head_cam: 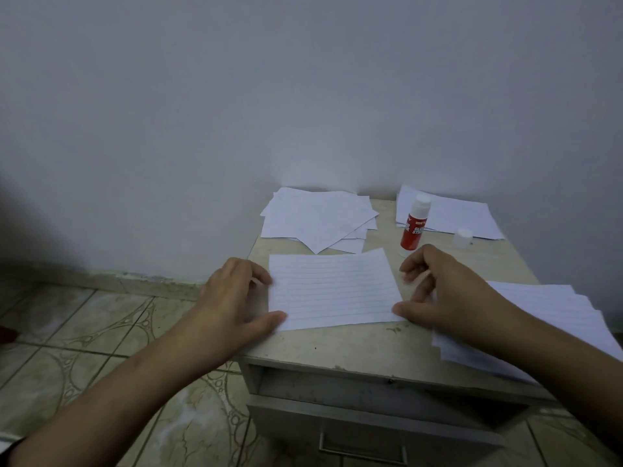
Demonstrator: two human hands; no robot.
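A lined white sheet (332, 291) lies flat near the front of a small beige table (354, 345). My left hand (232, 298) is at its left edge, curled fingertips on the upper part and the thumb on the lower left corner. My right hand (445, 291) is at the right edge. Its thumb touches the lower right corner and its curled fingers sit just beside the edge. A red and white glue stick (414, 224) stands uncapped behind the sheet, and its clear cap (463, 238) lies to the right.
A loose pile of white papers (317, 217) lies at the back left of the table, another (455, 214) at the back right, and a stack of lined sheets (553, 325) under my right forearm. A drawer (364, 433) sits below. Tiled floor (84, 332) lies to the left, with a wall behind.
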